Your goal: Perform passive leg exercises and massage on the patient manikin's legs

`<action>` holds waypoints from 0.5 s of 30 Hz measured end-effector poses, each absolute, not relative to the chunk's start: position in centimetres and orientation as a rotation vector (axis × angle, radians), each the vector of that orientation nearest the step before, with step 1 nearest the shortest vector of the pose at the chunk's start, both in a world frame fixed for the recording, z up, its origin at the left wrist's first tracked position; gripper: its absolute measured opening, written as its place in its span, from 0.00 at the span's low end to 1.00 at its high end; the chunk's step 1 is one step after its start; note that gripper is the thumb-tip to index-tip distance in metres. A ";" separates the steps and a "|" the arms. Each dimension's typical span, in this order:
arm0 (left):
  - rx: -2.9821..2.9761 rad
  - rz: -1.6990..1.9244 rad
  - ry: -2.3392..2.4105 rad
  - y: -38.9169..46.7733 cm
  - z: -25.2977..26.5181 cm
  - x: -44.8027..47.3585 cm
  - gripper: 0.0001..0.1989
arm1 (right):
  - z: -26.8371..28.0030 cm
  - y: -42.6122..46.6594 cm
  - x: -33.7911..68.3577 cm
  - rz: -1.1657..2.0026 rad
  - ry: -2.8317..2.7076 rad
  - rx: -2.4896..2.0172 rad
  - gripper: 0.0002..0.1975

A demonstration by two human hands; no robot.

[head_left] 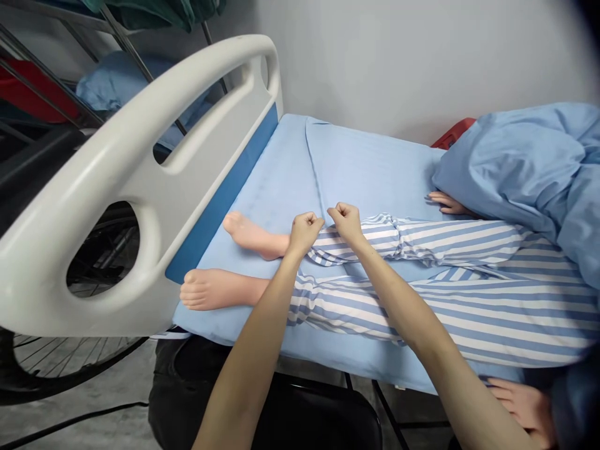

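Side by side above the manikin's far lower leg are my left hand (305, 232) and my right hand (347, 223). Both are closed, thumbs turned toward each other, with a small gap between them. What the fingers pinch, if anything, is hidden. Blue-and-white striped trousers (347, 306) cover the manikin's legs, and the far trouser leg lies right under my hands. Its bare far foot (248, 234) and near foot (215, 289) point toward the footboard. A raised crease in the light blue bed sheet (375, 165) runs from the wall side down to the gap between my hands.
The white footboard (201, 150) stands at the left, a wheelchair wheel (79, 362) beyond it. A blue quilt (520, 162) covers the manikin's upper part; its far hand (450, 203) and near hand (525, 406) show. A black chair (323, 412) stands against the near side.
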State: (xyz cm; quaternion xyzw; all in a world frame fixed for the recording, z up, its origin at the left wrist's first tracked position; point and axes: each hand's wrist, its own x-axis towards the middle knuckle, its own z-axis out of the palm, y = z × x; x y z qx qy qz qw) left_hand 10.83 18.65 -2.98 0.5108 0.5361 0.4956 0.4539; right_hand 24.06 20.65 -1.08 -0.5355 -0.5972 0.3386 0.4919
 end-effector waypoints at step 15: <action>1.321 1.255 1.338 17.5 -2.2 10.8 0.15 | -1.5 20.0 24.0 0.553 -1.833 -1.587 0.16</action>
